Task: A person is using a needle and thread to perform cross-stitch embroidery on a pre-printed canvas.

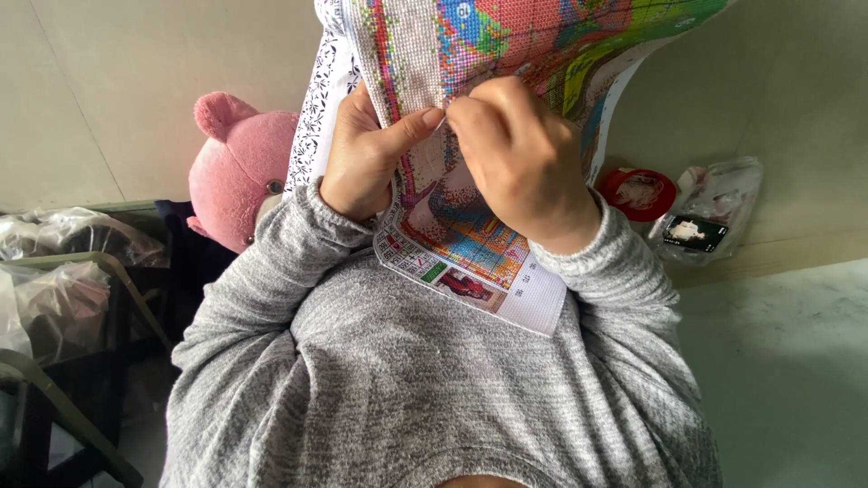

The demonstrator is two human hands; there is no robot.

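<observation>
Left hand [362, 158] grips the cross-stitch canvas [470, 226] at its left edge, thumb pressed on the front. Right hand [520, 158] is closed, fingertips pinched at the canvas beside that thumb; what they pinch cannot be told.

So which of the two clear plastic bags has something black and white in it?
The clear plastic bag on the right, beside the red round container; the bags on the left hold only dark shapes.

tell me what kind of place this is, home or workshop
Most likely a room in a home. A pink plush bear sits by the plain wall, plastic bags lie on a dark rack, and both hands, left hand and right hand, work a colourful cross-stitch cloth over a grey sweater.
</observation>
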